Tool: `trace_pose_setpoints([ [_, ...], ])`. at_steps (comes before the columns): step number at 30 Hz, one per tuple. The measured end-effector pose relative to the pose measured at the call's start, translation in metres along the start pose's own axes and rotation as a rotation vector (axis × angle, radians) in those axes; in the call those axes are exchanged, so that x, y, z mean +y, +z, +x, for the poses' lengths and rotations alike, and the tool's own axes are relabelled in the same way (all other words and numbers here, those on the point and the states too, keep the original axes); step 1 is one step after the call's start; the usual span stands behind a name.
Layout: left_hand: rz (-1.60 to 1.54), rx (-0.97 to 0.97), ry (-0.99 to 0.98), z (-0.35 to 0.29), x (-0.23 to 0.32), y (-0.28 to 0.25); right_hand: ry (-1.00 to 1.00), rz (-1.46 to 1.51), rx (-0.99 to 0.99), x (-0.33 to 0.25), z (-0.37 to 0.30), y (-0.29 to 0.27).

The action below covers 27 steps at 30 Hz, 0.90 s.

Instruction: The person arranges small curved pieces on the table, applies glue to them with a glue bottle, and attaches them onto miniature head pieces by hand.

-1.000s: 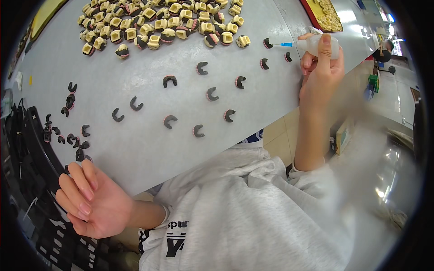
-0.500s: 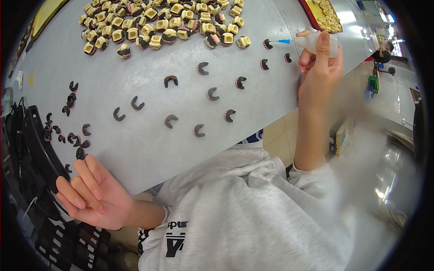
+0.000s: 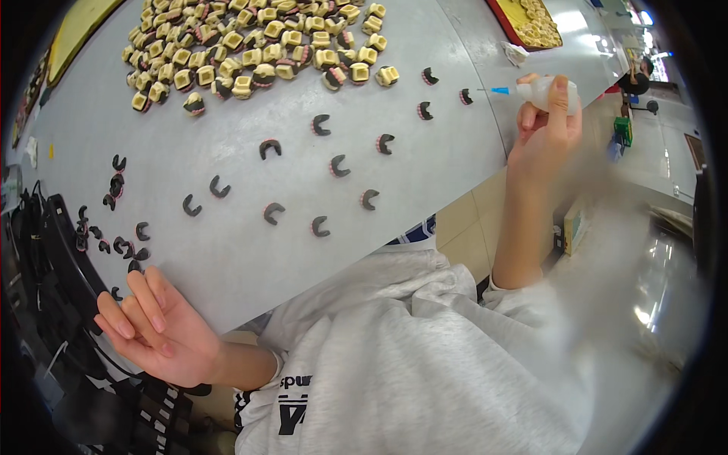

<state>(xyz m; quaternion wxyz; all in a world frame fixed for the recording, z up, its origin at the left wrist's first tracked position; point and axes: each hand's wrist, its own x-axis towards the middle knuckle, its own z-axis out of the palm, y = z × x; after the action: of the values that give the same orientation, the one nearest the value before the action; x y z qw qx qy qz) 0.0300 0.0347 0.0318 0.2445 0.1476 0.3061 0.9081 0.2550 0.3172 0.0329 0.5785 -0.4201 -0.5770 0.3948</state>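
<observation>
My right hand (image 3: 550,129) is closed around a small white squeeze bottle (image 3: 540,91) with a blue needle tip (image 3: 500,90) pointing left. The needle's end is beside a black horseshoe-shaped dental piece (image 3: 465,97) with pink teeth; whether they touch I cannot tell. Two similar pieces, one farther off (image 3: 430,76) and one nearer (image 3: 425,111), lie to its left. Several more black arches (image 3: 339,166) are spread singly over the grey table. My left hand (image 3: 167,330), palm up with fingers loosely bent and nothing in them, hovers at the near left edge by a black arch (image 3: 135,266).
A big heap of cream blocks (image 3: 250,57) with black-and-pink arches covers the far table. Small black arches cluster at left (image 3: 123,246), beside black equipment (image 3: 68,250) and cables. A red-rimmed tray (image 3: 523,34) and crumpled tissue (image 3: 515,53) are at far right. The grey tabletop (image 3: 250,265) ends before my body.
My right hand has moved the bottle right and nearer, from the farther black arch to the rightmost one. The whole view has shifted slightly. My left hand stays nearly in place.
</observation>
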Motion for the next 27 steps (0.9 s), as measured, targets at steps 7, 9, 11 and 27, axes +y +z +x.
trace_pose_setpoints([
  [7,-0.052,0.086,0.017,0.0018,0.0012,0.0014,0.034,-0.009,-0.013,-0.0004,-0.0009,-0.0064],
  [9,-0.053,0.072,0.014,0.0019,0.0015,-0.0008,0.037,-0.017,-0.025,-0.0004,-0.0033,-0.0051],
  [11,-0.052,0.062,0.014,0.0011,0.0015,-0.0021,0.043,-0.021,-0.041,0.002,-0.0046,-0.0041],
  [27,-0.027,0.066,0.035,0.0018,-0.0005,0.0035,0.057,-0.039,-0.059,-0.0004,-0.0031,-0.0024],
])
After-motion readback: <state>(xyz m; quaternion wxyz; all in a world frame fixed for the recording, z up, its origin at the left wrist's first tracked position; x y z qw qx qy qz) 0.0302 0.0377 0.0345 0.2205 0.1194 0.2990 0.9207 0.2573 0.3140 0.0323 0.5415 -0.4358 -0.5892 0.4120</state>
